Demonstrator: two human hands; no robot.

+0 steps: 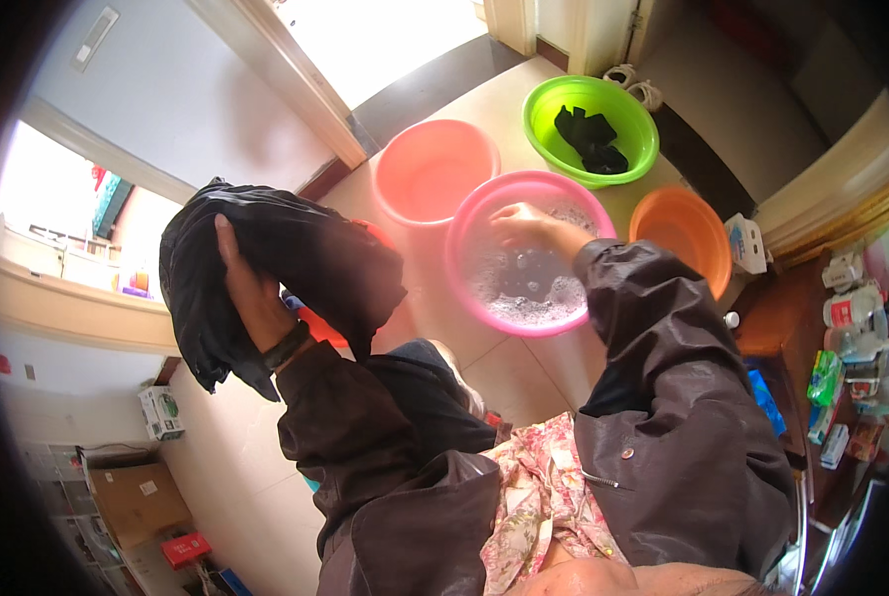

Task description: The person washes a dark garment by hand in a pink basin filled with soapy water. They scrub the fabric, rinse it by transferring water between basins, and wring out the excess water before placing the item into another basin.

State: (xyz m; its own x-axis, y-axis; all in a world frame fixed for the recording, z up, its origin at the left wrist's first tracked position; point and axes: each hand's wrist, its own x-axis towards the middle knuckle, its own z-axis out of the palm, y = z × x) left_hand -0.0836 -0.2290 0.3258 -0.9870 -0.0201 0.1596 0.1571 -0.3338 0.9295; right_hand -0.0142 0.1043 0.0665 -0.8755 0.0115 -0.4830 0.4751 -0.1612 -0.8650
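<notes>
My left hand [254, 298] grips a bunched black garment [288, 238], raised at the left with its folds hanging down. The thumb lies across the dark fabric. Partly hidden beneath the cloth is a red basin [324, 328]. My right hand [523, 223] is over the pink basin [468, 298], its fingers bent at the soapy water [523, 272]. The fingertips are blurred, and I see nothing plainly held there. White foam floats along the near side of the water.
A salmon-coloured basin [437, 171] stands beyond, beside a green basin [537, 141] with a black cloth [590, 138] inside. At the right are an orange basin [679, 231] and a cabinet [772, 343] crowded with bottles and packets. Shoes [644, 95] lie behind the green basin.
</notes>
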